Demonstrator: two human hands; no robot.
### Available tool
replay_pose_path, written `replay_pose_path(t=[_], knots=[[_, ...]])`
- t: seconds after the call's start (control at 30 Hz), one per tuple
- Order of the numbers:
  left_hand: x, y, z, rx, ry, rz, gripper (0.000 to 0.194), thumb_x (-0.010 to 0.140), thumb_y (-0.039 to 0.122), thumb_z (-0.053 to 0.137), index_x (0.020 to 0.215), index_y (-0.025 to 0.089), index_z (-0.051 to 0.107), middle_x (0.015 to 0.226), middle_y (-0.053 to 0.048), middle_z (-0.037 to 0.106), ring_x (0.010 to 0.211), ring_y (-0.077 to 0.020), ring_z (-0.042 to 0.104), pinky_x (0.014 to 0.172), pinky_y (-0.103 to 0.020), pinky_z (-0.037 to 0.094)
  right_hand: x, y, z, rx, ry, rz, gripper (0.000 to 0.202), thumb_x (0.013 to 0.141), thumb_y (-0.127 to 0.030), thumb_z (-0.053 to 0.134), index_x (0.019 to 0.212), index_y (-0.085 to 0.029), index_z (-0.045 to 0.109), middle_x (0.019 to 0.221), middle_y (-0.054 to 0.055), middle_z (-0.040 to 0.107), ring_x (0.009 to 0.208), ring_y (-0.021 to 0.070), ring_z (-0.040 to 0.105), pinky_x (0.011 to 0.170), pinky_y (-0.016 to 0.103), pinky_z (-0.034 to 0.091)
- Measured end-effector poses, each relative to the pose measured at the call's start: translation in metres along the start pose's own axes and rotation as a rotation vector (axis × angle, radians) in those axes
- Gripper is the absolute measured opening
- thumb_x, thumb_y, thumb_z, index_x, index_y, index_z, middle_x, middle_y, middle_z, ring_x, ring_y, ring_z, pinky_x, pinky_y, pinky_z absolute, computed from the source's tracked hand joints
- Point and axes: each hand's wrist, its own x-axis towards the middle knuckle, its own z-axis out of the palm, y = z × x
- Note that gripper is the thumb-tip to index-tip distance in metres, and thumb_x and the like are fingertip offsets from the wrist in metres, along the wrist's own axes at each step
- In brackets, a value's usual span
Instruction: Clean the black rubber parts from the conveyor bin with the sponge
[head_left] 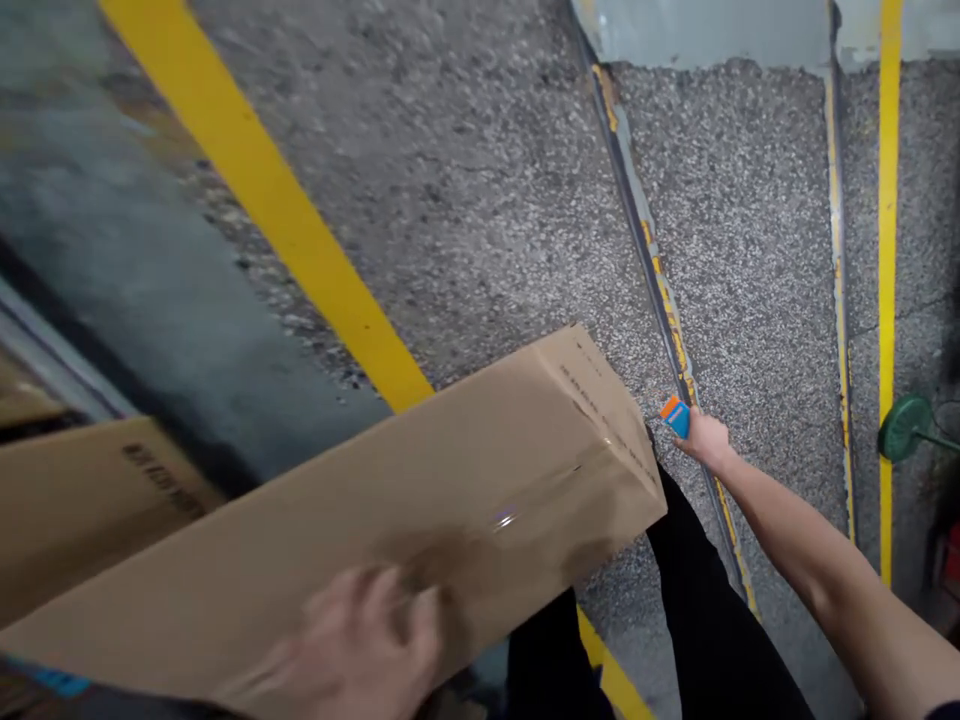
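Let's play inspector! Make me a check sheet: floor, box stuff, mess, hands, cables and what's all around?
Surface: speckled grey floor with yellow lines
Job's things: long cardboard box, writing on its end; small blue-and-orange item
Clutter: second cardboard box at the left
Left hand: blurred, over the long box; contact unclear
Right hand: holds the blue-and-orange item
Cables: none clearly seen; right edge too dim to tell
Surroundings: green disc; something red at the right edge

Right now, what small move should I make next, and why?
Probably settle your left hand flat on the long carton to steady it: it's spread over it, while your right hand, past its end, grips a blue-and-orange item.
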Motion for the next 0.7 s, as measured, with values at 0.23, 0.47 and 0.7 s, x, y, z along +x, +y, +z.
replay_pose_path(t=[0.23, 0.47, 0.7], knots=[[0.089, 0.209, 0.042, 0.313, -0.602, 0.95, 0.062, 0.099, 0.047, 0.045, 0.155, 0.019, 0.042, 0.159, -0.014, 0.042, 0.15, -0.0293, 0.037, 0.127, -0.056, 0.004, -0.1, 0.045, 0.068, 0.832, 0.057, -0.008, 0.128, 0.068, -0.073, 0.08, 0.163, -0.028, 0.007, 0.137, 0.013, 0.062, 0.119, 0.0311, 0.064, 0.095, 0.039, 0.049], [0.112, 0.285, 0.081, 0.727, -0.93, 0.918, 0.082, 0.095, 0.064, 0.042, 0.149, 0.002, 0.048, 0.154, -0.026, 0.045, 0.148, -0.0372, 0.038, 0.125, -0.056, 0.015, -0.117, 0.04, 0.103, 0.765, 0.105, 0.051, 0.111, 0.076, -0.054, 0.083, 0.163, -0.033, 0.017, 0.127, 0.013, 0.063, 0.112, 0.0318, 0.064, 0.102, 0.045, 0.041], [0.116, 0.309, 0.167, 1.02, -1.219, 0.429, 0.083, 0.095, 0.066, 0.027, 0.157, 0.012, 0.038, 0.166, -0.017, 0.024, 0.156, -0.0332, 0.02, 0.124, -0.06, 0.011, -0.106, 0.064, 0.123, 1.074, -0.041, 0.192, 0.122, 0.069, -0.048, 0.088, 0.162, -0.035, 0.01, 0.132, 0.011, 0.062, 0.112, 0.0305, 0.066, 0.096, 0.04, 0.045]])
